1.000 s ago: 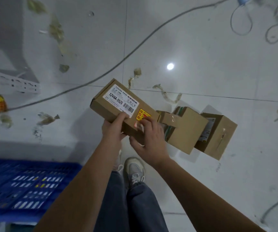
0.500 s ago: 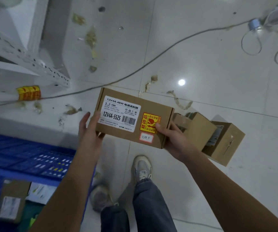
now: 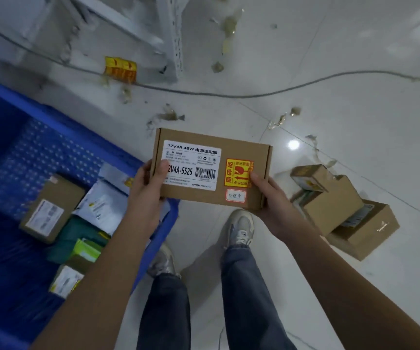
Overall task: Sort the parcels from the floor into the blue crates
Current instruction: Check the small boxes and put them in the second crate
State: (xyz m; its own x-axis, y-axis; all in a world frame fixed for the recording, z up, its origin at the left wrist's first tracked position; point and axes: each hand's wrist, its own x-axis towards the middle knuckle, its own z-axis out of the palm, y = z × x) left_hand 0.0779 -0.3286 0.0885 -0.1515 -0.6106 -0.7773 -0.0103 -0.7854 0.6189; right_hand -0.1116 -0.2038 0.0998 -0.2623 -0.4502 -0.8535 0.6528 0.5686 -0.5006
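Observation:
I hold a flat brown cardboard parcel [image 3: 211, 147] in front of me with both hands; it carries a white barcode label and a yellow fragile sticker. My left hand [image 3: 145, 195] grips its left end, thumb on the label. My right hand [image 3: 272, 198] grips its right end, thumb beside the sticker. The blue crate [image 3: 24, 127] stands at the left, with several parcels and mailers [image 3: 44, 215] lying inside. A few brown boxes [image 3: 335, 208] lie on the floor at the right.
White tiled floor with tape scraps and a grey cable [image 3: 254, 94] running across. A white metal rack leg [image 3: 176, 39] stands at the top, with a yellow sticker [image 3: 120, 68] near it. My feet [image 3: 240, 228] are below the parcel.
The parcel has turned level, label facing me, and my hands have shifted to its two ends. My view has swung left, bringing the blue crate and its contents into sight.

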